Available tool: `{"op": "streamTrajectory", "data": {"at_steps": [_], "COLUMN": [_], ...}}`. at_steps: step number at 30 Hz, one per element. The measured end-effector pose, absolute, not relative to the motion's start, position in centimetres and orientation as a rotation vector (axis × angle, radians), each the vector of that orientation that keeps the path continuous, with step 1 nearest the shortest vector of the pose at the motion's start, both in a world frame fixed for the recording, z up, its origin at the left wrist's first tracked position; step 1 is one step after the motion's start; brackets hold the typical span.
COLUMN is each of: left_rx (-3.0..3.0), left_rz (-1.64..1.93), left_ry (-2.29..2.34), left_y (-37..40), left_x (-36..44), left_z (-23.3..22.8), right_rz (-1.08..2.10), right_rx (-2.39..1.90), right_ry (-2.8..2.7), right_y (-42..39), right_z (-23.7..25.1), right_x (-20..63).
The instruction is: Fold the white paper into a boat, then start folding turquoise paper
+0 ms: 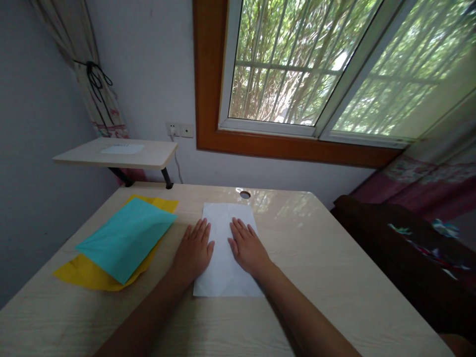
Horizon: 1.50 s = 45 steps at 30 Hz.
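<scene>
A white sheet of paper lies flat on the pale wooden table, in front of me. My left hand rests palm down on the sheet's left edge, fingers straight and together. My right hand presses palm down on the sheet's right half. Neither hand grips anything. To the left lies a turquoise sheet on top of a yellow sheet.
A small raised shelf with a white item on it stands at the table's back left corner. A cable hole sits at the table's far edge. Behind are a window, a wall socket and curtains; a dark piece of furniture stands at the right.
</scene>
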<state>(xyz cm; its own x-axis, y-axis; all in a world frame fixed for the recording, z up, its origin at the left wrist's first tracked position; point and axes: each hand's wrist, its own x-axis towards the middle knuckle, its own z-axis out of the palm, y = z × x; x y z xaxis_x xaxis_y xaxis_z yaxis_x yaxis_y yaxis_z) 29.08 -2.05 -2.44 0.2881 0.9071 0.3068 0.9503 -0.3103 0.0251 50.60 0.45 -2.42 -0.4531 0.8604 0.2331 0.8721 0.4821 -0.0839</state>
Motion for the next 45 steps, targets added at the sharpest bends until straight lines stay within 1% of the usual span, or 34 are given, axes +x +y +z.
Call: {"op": "streamTrajectory", "data": {"at_steps": [11,25,28,37,40,45], "left_rx": [-2.394,-2.398,-2.409,-2.623,-2.613,-2.522], "left_rz": [-0.398,-0.401,-0.417,-0.485,-0.452,-0.375], "left_ry": [-1.735,-1.771,-1.784,-1.569,-1.574,-1.702], "left_y": [-2.0,-1.7,-2.0,-1.7,-0.6,1.5], "left_x": [29.0,29.0,29.9,35.0,34.1,30.1], "left_z": [-2.5,-2.6,-2.4,-2.2,-2.4,-2.4], "right_rz": [-0.137,-0.159,-0.149,-0.15,-0.143,-0.129], "right_rx": [-1.574,-1.585,-1.595,-1.601,-1.618,-1.627], "right_ry": [-2.454,-2.439,-2.441,-2.44,-2.452,-2.447], "right_y": [0.5,-0.3,-0.3,-0.4,-0.5,-0.4], "right_z": [-3.2,-3.2,-3.1,-2.9,-2.7,-2.8], "right_x": [55.9,56.6,56.6,56.6,56.6,56.5]}}
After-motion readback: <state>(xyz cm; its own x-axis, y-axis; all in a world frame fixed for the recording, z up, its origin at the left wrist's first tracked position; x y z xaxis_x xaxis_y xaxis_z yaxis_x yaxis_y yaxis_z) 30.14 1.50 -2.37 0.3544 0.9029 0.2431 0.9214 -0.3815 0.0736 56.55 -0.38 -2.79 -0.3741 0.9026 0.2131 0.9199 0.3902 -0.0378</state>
